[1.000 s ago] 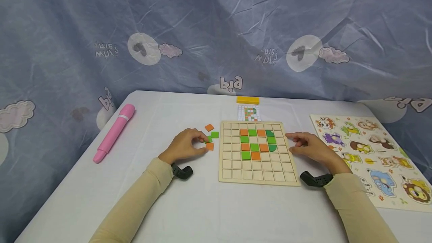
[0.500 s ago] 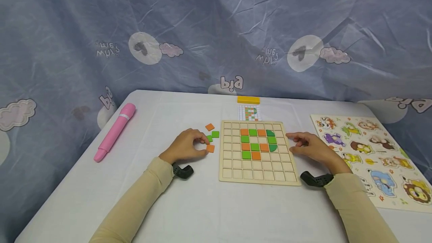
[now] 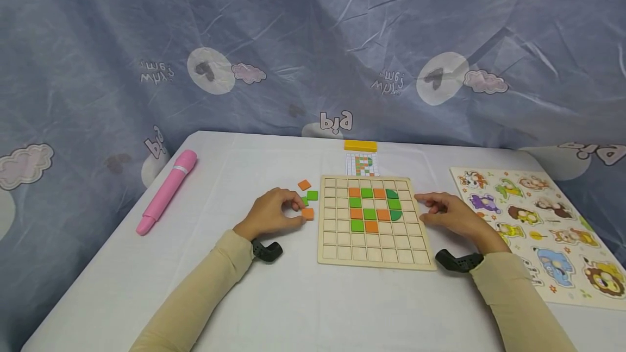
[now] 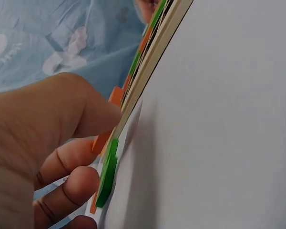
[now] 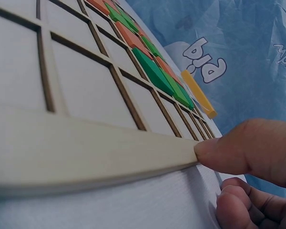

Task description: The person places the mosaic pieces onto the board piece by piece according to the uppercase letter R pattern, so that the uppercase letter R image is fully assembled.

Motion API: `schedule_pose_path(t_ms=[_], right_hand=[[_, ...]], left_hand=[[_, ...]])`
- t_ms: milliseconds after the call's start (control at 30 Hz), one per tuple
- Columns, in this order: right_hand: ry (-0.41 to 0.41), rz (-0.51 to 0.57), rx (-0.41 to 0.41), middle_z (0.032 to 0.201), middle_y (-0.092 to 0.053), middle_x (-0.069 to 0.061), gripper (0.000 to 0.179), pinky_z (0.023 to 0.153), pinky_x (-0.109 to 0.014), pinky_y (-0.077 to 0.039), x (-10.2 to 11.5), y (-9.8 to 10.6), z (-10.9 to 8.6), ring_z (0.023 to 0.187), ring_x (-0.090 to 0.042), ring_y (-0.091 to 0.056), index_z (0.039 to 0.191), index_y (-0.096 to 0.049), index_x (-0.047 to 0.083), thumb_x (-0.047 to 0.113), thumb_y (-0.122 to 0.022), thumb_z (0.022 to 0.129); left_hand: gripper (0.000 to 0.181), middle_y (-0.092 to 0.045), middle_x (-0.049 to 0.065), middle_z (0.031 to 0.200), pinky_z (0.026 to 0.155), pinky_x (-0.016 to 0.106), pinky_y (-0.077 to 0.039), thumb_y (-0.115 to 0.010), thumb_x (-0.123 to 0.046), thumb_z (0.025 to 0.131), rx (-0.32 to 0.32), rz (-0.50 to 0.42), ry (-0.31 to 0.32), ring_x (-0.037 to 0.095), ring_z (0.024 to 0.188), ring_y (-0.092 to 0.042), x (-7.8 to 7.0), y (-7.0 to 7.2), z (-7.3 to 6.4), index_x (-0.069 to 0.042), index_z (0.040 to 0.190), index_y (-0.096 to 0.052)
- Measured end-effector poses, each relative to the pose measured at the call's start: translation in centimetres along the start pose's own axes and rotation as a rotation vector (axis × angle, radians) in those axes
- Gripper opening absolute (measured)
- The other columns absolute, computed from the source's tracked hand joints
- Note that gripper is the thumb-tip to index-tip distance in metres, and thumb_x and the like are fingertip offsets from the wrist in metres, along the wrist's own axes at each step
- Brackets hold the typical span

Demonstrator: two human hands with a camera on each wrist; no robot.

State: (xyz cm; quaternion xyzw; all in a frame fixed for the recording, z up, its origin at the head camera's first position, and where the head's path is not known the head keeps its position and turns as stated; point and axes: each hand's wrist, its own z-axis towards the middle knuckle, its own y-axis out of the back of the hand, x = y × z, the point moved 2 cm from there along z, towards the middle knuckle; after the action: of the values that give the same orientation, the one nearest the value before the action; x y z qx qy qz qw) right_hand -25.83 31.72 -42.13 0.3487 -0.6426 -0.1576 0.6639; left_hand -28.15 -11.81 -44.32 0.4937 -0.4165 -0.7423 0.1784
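Note:
My left hand (image 3: 271, 213) pinches a square orange tile (image 3: 307, 214) between thumb and forefinger, left of the wooden grid board (image 3: 342, 254). In the left wrist view the orange tile (image 4: 101, 141) shows partly behind the thumb. Two green tiles (image 3: 312, 195) and another orange tile (image 3: 304, 184) lie just beyond the fingers. At the board's right edge, my right hand (image 3: 452, 213) rests its thumb and forefinger. The right wrist view has the thumb (image 5: 229, 150) against the board's rim. Orange, green and dark green rounded pieces fill several cells of the grid.
A printed pattern card (image 3: 362, 164) lies behind the board, with a yellow block (image 3: 360, 146) at its far side. On the left lies a pink pen-shaped cylinder (image 3: 166, 194). An animal puzzle board (image 3: 543, 232) lies at the right, partly under the right forearm.
The left hand and its orange tile have shifted slightly right, towards the grid board. My right hand keeps its place at the board's edge.

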Motion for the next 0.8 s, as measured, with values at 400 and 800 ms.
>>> schedule_pose_path(t_ms=[400, 800], right_hand=[[-0.006, 0.002, 0.0, 0.114, -0.055, -0.016, 0.057, 0.078, -0.025, -0.04, 0.0, 0.0, 0.0, 0.099, -0.022, -0.046, 0.147, -0.056, -0.013, 0.004, -0.077, 0.096], [-0.001, 0.016, -0.002, 0.117, -0.056, -0.018, 0.057, 0.079, -0.024, -0.041, 0.0, 0.0, 0.0, 0.098, -0.02, -0.047, 0.147, -0.057, -0.013, 0.004, -0.077, 0.096]], left_hand=[[0.018, -0.063, -0.016, 0.089, 0.085, 0.034, -0.048, -0.088, -0.031, 0.084, -0.023, 0.007, -0.046, 0.011, 0.093, -0.056, -3.9, -1.8, -0.3, -0.027, 0.096, -0.075], [0.017, -0.066, -0.017, 0.084, 0.078, 0.029, -0.047, -0.086, -0.033, 0.082, -0.017, -0.002, -0.154, 0.009, 0.087, -0.057, -7.0, -3.8, 0.1, -0.025, 0.094, -0.076]])
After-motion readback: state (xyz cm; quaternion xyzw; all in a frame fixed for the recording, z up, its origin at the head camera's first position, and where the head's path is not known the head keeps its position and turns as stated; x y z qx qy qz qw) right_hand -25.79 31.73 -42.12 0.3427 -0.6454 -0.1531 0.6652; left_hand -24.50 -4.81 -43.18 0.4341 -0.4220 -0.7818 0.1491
